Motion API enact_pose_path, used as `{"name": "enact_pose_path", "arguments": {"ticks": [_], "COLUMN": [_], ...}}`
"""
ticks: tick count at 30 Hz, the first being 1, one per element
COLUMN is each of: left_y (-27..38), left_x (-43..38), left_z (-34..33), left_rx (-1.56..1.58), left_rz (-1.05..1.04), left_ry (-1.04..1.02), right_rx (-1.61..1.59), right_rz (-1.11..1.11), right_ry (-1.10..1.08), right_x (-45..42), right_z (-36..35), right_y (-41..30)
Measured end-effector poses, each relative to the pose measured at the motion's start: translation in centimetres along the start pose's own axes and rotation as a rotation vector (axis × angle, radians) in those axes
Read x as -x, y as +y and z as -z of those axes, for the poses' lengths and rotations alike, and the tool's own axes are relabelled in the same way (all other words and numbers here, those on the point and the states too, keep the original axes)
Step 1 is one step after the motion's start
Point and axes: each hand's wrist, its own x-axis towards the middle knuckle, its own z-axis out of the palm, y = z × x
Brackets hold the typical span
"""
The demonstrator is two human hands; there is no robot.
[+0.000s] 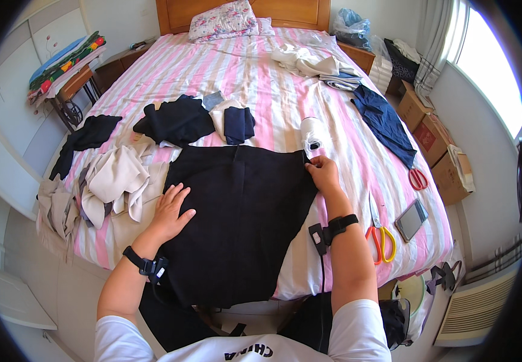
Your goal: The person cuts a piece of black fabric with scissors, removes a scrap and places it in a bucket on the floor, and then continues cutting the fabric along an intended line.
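Note:
A black piece of fabric (238, 217) lies spread over the near part of the bed, its lower end hanging past the edge. My left hand (172, 211) rests on its left side, fingers apart and palm down. At its upper right corner, my right hand (322, 172) pinches the cloth edge between thumb and fingers. A roll of white thread (313, 133) is just beyond the right hand. Scissors with orange and yellow handles (380, 240) lie right of my right forearm. Both wrists wear black straps with small devices.
Left are beige cloths (116, 176); beyond the black fabric are a folded black garment (179, 120) and navy cloth (238, 124). On the right lie a phone (411, 220), red-handled scissors (418, 179) and dark blue fabric (383, 122). Cardboard boxes (451, 174) stand beside the bed.

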Motion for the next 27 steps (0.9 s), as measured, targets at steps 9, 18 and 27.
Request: {"name": "enact_pose_path", "arguments": {"ticks": [9,18,27], "left_y": [0.4,0.0,-3.6], "left_x": [-0.1,0.1,-1.0], "left_z": [0.0,0.3,0.2], "left_rx": [0.004,0.092,0.443], "left_rz": [0.007,-0.053,0.195], "left_ry": [0.000,0.119,0.330], "right_rx": [0.029,0.486,0.427], "right_rz": [-0.004,0.084,0.127], "right_ry": [0.157,0.237,0.139], "right_x": [1.0,2.2,4.5], "right_z": [-0.1,-0.8,-0.2], "right_y": [-0.3,-1.4,-5.8]}}
